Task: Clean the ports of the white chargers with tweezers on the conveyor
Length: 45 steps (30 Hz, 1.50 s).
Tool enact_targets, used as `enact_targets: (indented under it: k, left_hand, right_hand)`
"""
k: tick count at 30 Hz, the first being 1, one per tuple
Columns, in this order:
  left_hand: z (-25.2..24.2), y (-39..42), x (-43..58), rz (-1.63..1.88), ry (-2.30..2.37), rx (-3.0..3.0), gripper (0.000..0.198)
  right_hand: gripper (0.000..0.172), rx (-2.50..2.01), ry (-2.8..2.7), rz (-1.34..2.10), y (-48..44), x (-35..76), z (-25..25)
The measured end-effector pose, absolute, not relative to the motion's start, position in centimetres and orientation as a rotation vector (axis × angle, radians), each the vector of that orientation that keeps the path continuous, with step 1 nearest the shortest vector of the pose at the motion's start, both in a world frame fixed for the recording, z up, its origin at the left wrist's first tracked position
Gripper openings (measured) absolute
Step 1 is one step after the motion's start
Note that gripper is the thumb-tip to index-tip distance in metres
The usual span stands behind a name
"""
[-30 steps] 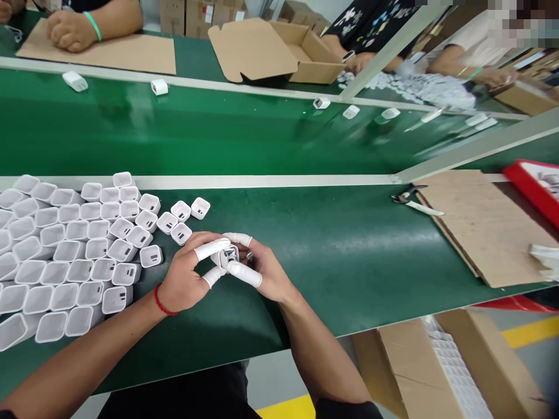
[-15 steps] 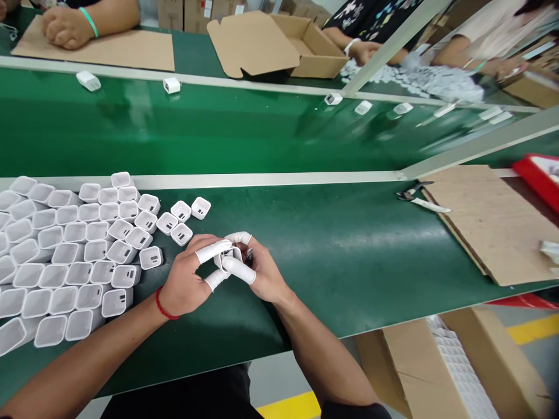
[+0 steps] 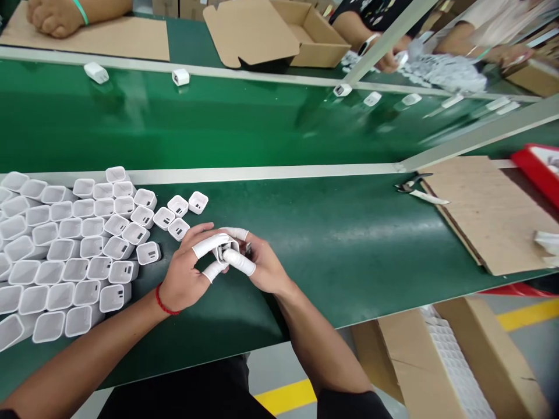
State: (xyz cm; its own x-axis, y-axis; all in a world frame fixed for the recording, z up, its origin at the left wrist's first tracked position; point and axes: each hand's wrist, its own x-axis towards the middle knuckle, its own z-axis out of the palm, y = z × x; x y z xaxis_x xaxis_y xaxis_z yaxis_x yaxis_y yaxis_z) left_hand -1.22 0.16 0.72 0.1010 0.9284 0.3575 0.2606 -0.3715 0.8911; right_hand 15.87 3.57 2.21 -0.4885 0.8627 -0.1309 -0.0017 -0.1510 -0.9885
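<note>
Wht plastic housing (image 3: 217, 255): small, squarish w/ rounded corners, held over the tabletop (image 3: 332, 250) btwn L grip (image 3: 187, 273) & R grip (image 3: 267, 269), touching both. Open end faces up, approx. twd the cam.; rim partly covered, so exact tilt can't be told. Greyish, metallic-looking insert (image 3: 226, 247) sits inside, partly visible thru the opening; shape too small to make out, can't tell if fully seated. Small dark shiny pc. (image 3: 248, 249) shows at R grip, just right of housing, mostly hidden; contact w/ housing unclear.
</note>
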Motion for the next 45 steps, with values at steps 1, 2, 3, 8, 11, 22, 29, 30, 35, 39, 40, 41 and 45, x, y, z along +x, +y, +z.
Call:
enact_targets:
  k: [1, 2, 3, 8, 11, 22, 29, 30, 35, 39, 40, 41, 45]
  left_hand:
    - [0.6, 0.2, -1.2, 1.305, 1.169, 1.637, 0.035]
    - [0.5, 0.2, -1.1, 1.311, 1.141, 1.517, 0.035]
    - [0.5, 0.2, -1.1, 1.311, 1.090, 1.379, 0.035]
    - [1.0, 0.4, -0.9, 1.286, 0.802, 0.952, 0.039]
    - [1.1, 0.5, -1.0, 1.334, 0.765, 0.948, 0.032]
    - [0.0, 0.6, -0.8, 1.498, 1.087, 1.121, 0.029]
    - [-0.6, 0.4, -0.7, 1.497, 1.046, 1.107, 0.031]
    - [-0.5, 0.3, -0.6, 1.497, 1.040, 1.124, 0.032]
    - [0.1, 0.1, -0.6, 1.486, 1.056, 1.259, 0.032]
    - [0.1, 0.1, -0.7, 1.508, 1.120, 1.347, 0.033]
    - [0.0, 0.1, -0.7, 1.514, 1.136, 1.369, 0.034]
    - [-0.1, 0.1, -0.7, 1.517, 1.154, 1.389, 0.034]
    - [-0.1, 0.0, -1.0, 1.476, 1.221, 1.422, 0.032]
  right_hand:
    - [0.053, -1.035, -1.451, 1.637, 3.8, 16.2, 2.4]
    - [0.049, -1.060, -1.410, 1.538, 4.2, 16.6, 2.7]
    - [0.044, -1.073, -1.353, 1.430, 4.5, 17.1, 2.9]
    - [0.063, -1.046, -1.244, 1.243, 5.3, 18.8, 4.1]
    - [0.045, -0.994, -1.262, 1.198, 4.4, 18.7, 4.5]
    - [0.024, -0.720, -1.939, 0.732, 3.2, 18.9, 4.0]
    - [0.026, -0.687, -2.053, 0.477, 3.1, 18.1, 2.9]
    - [0.026, -0.676, -2.079, 0.441, 3.1, 18.0, 2.8]
    - [0.028, -0.649, -2.236, 0.345, 2.7, 17.6, 2.1]
    - [0.030, -0.615, -2.305, 0.278, 2.3, 17.5, 1.8]
    - [0.029, -0.614, -2.313, 0.248, 2.3, 17.4, 1.8]
    - [0.028, -0.623, -2.314, 0.223, 2.3, 17.3, 2.0]
    - [0.021, -0.724, -2.203, 0.213, 2.1, 16.9, 2.9]
